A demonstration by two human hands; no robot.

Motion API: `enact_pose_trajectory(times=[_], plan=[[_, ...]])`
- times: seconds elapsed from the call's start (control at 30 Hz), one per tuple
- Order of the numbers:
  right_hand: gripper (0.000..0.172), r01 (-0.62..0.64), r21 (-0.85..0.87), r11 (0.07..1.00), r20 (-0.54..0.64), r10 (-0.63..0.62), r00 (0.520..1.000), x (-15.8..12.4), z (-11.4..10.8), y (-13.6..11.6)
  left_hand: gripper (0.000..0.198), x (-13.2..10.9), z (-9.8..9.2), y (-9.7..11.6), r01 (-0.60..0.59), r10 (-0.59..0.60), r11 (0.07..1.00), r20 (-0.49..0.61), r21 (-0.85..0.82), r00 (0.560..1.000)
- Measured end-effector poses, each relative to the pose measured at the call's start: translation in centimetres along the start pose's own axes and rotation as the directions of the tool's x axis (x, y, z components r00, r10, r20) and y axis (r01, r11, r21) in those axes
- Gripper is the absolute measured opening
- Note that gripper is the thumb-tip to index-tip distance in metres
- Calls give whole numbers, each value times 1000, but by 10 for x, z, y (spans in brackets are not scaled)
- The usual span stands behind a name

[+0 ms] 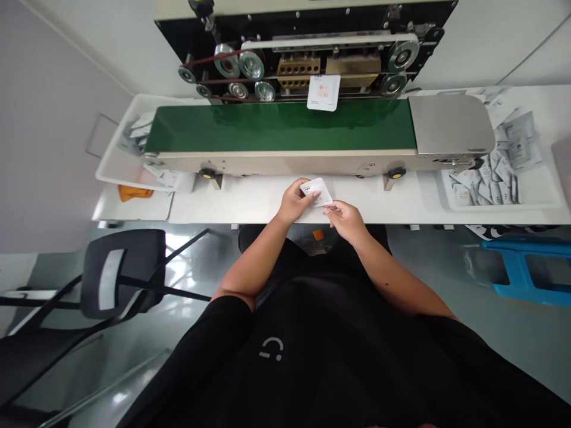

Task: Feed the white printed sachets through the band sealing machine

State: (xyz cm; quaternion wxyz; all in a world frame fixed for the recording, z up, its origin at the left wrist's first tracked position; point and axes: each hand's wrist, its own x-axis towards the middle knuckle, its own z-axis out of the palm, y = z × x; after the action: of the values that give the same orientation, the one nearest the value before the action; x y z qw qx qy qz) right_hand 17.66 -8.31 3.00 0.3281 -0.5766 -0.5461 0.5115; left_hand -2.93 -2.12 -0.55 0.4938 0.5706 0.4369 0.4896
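Note:
My left hand (pixel 294 201) and my right hand (pixel 345 220) both hold a white printed sachet (pixel 317 193) above a white table top (pixel 232 199). The left fingers grip its left side, and the right fingertips pinch its lower right corner. Further off, a second white sachet (pixel 323 93) stands upright at the back edge of the green conveyor belt (pixel 281 126), against the band sealer's pulleys and brass heating blocks (pixel 298 72). Neither hand touches the machine.
A white tray (pixel 499 203) at the right holds several grey and white sachets, with more beyond the machine's steel plate (pixel 450 123). A white bin (pixel 116 172) at the left holds several more. A black office chair (pixel 120 273) stands at the left, a blue stool (pixel 526 267) at the right.

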Motion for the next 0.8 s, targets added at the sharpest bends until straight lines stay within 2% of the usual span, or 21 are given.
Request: enact_pose_trajectory(times=[0.1, 0.2, 0.33, 0.47, 0.57, 0.63, 0.73, 0.8], plan=[[27, 6, 12, 1000, -41, -6, 999, 0, -1, -3, 50, -1, 0, 2, 15, -15, 1000, 32, 5, 999], [23, 43, 51, 998, -65, -40, 997, 1, -4, -8, 49, -2, 0, 4, -11, 8, 999, 79, 41, 997], [20, 66, 134, 989, -123, -50, 991, 7, -27, -24, 48, -2, -1, 3, -86, 90, 996, 122, -33, 989], [18, 134, 323, 937, -315, -27, 949, 25, -86, -68, 43, -1, -4, 4, -110, 117, 992, 137, -61, 984], [10, 175, 334, 926, -465, 0, 885, 47, -140, -109, 41, 0, -6, 5, -111, 118, 992, 150, -51, 982], [14, 164, 334, 928, -513, 33, 858, 64, -172, -130, 41, 0, -5, 5, -113, 118, 993, 156, -36, 981], [20, 94, 346, 933, -521, 108, 847, 92, -206, -140, 41, 1, -5, 5, -109, 111, 994, 157, -26, 981], [21, 130, 274, 953, -531, 37, 846, 110, -220, -134, 41, 1, -4, 6, -107, 109, 994, 157, -20, 982]])
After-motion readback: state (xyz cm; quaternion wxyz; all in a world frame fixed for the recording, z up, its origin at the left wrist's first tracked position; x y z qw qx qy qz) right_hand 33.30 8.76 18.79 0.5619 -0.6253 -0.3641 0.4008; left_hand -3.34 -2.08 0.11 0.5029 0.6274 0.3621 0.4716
